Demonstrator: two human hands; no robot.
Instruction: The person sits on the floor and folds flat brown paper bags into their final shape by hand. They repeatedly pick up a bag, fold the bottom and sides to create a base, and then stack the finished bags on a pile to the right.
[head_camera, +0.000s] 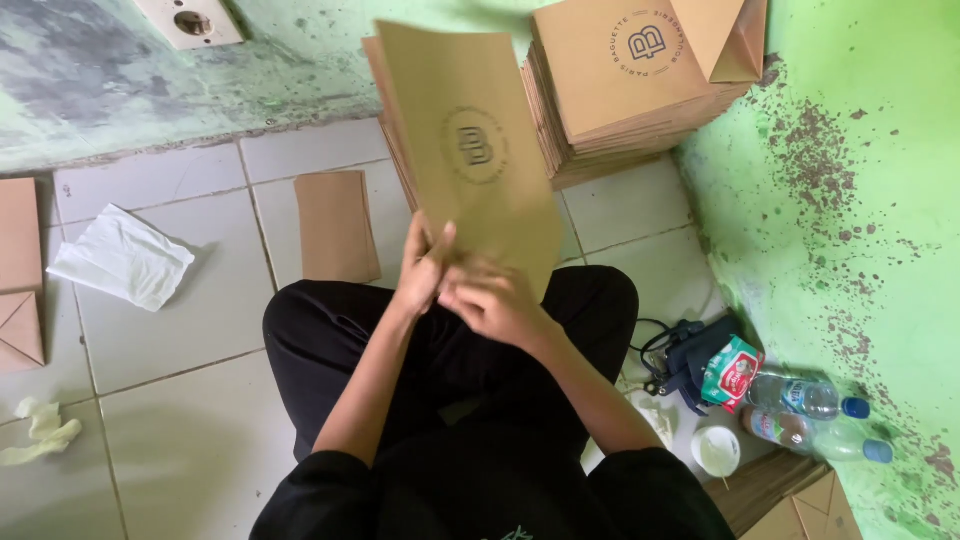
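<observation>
I sit cross-legged on a tiled floor, in black trousers and a black top. Both hands hold a flat brown paper bag (470, 150) with a round dark printed mark, lifted upright over my knees. My left hand (424, 268) grips its lower left edge, thumb on the front. My right hand (495, 300) pinches the bottom edge beside it, fingers curled. The bag is slightly blurred.
Two stacks of flat brown bags (620, 90) rest against the green wall ahead. A single brown bag (335, 226) lies on the tiles, and a white cloth (122, 256) lies to the left. At right are a dark pouch (690, 355), two plastic bottles (810, 415) and a small white cup (716, 450).
</observation>
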